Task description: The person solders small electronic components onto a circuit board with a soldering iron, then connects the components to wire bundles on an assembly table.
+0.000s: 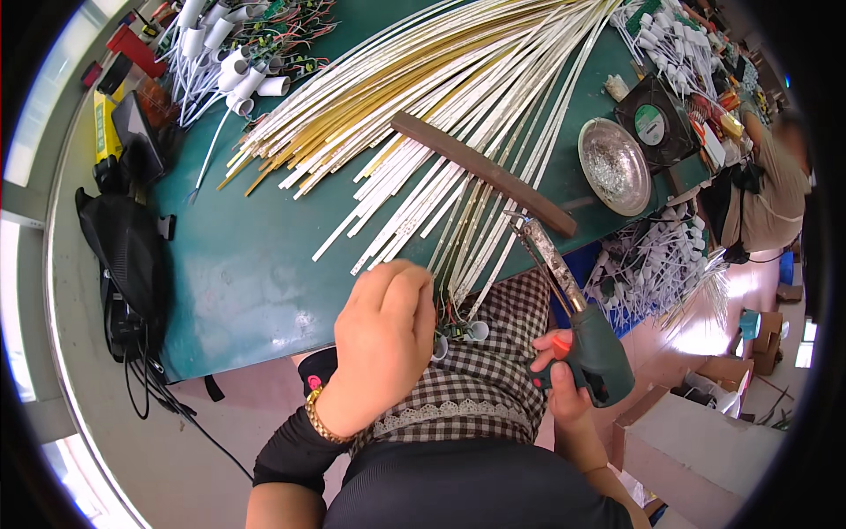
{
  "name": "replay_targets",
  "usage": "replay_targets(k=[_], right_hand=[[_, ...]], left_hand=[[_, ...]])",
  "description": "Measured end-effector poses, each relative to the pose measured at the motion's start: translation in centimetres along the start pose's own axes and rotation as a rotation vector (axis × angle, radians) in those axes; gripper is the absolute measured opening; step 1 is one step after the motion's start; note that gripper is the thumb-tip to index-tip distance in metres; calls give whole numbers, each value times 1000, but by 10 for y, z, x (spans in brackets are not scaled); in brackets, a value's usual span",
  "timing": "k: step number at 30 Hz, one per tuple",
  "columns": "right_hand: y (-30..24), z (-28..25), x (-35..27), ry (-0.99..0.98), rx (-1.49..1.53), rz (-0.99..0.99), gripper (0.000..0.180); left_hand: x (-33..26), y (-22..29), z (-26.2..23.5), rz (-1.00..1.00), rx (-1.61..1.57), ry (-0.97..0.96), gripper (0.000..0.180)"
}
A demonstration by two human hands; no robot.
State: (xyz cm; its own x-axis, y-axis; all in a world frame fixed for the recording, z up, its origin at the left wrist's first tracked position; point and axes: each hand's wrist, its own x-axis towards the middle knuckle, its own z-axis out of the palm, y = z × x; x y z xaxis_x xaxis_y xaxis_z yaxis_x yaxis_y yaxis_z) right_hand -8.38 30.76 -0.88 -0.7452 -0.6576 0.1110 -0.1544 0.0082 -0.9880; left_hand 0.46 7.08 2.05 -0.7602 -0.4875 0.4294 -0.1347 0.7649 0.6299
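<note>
Hands at the near edge of a green desk [238, 273], seen from the head camera. The left hand [381, 339] is resting knuckles-up at the desk edge, its fingers [401, 295] curling down over the near ends of several white strips [458, 238]; a small cluster of coloured wires and a white cap [477, 331] is showing just beside the hand, though whether the fingers are actually pinching it cannot be told. The right hand [564, 375] is wrapping closed around the dark green grip of a soldering gun [582, 326], the fingers fully curled on the handle and one fingertip lying on a red-orange trigger. The gun's metal barrel is pointing up and away from the person, its tip lying near the strip ends and just below a dark brown bar [483, 172].

That bar is lying diagonally across a wide fan of white and gold strips, which is spreading over the desk toward the far side. A round metal dish [614, 166] and a small black fan [656, 123] are sitting to the right of the strips. White tubes with wires [225, 62] are piling at the far left corner. A black bag [123, 247] is lying on the floor at the left.
</note>
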Motion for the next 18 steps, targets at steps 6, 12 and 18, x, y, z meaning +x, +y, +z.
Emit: replay_targets(k=[6,12,18], right_hand=[[22,1,18,129,95,-81,39],[35,-6,79,323,376,-340,30],[36,7,109,325,400,-319,28]], left_hand=[[6,5,18,87,105,-181,39],[-7,12,29,72,263,-208,53],[-12,11,37,124,313,-263,73]])
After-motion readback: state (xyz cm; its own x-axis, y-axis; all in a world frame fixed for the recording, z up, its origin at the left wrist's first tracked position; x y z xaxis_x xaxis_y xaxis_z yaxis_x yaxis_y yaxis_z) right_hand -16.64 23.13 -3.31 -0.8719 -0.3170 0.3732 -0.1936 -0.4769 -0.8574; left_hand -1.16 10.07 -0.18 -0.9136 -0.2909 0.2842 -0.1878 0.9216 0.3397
